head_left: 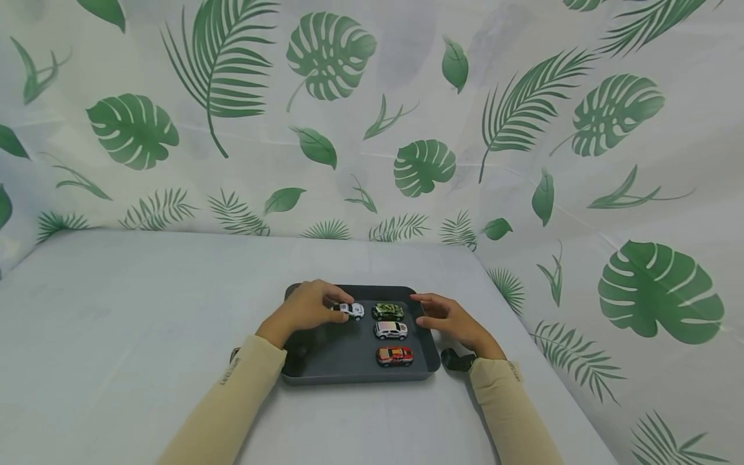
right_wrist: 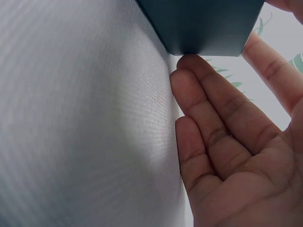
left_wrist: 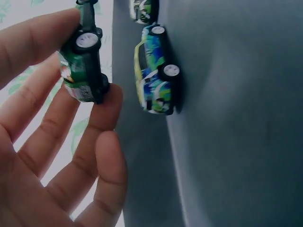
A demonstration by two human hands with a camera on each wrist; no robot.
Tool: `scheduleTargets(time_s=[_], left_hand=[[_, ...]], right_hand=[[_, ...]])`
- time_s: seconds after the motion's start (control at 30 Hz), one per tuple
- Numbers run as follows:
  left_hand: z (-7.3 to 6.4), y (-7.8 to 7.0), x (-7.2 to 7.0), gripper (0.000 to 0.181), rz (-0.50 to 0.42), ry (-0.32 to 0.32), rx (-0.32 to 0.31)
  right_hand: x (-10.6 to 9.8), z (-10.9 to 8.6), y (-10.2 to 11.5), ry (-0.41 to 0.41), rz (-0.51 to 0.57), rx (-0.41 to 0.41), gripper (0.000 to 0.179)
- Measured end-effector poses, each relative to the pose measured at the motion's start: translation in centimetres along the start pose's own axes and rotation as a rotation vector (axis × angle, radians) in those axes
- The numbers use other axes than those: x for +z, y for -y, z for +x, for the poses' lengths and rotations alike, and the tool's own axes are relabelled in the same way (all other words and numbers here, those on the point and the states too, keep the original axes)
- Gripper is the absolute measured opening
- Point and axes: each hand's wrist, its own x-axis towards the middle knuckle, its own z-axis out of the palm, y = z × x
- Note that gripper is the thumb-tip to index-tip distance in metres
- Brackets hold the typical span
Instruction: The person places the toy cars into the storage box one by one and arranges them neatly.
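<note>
My left hand (head_left: pixel 308 309) reaches over the left part of a dark grey tray (head_left: pixel 343 378) and pinches a toy car (head_left: pixel 352 310). From above that car looks white; in the left wrist view the held car (left_wrist: pixel 83 71) shows a dark green side and black underside. A green camouflage car (head_left: pixel 387 312), a white patterned car (head_left: pixel 391 330) and a red car (head_left: pixel 394 356) stand in the tray's right half. Beside the held car, the left wrist view shows a blue-green car (left_wrist: pixel 156 71). My right hand (head_left: pixel 456 321) rests against the tray's right wall, fingers fairly straight.
A pale cloth covers the table (head_left: pixel 145 323) around the tray. Behind and to the right hangs a leaf-patterned curtain (head_left: pixel 372 129). A small black device (head_left: pixel 457 360) sits at my right wrist.
</note>
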Motion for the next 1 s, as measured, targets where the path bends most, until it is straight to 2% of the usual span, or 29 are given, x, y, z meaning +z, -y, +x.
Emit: scheduleTargets(time_s=[0.4, 0.8, 1.0], left_hand=[[0.0, -0.4, 1.2, 0.027, 0.071, -0.024, -0.100], [0.1, -0.5, 1.8, 0.026, 0.158, 0.022, -0.110], [0.2, -0.6, 1.9, 0.026, 0.171, 0.036, -0.124]], right_hand=[[0.0, 0.0, 0.1, -0.001, -0.002, 0.008, 0.060], [0.1, 0.0, 0.2, -0.004, -0.010, 0.015, 0.059], [0.0, 0.0, 0.0, -0.003, -0.013, 0.008, 0.059]])
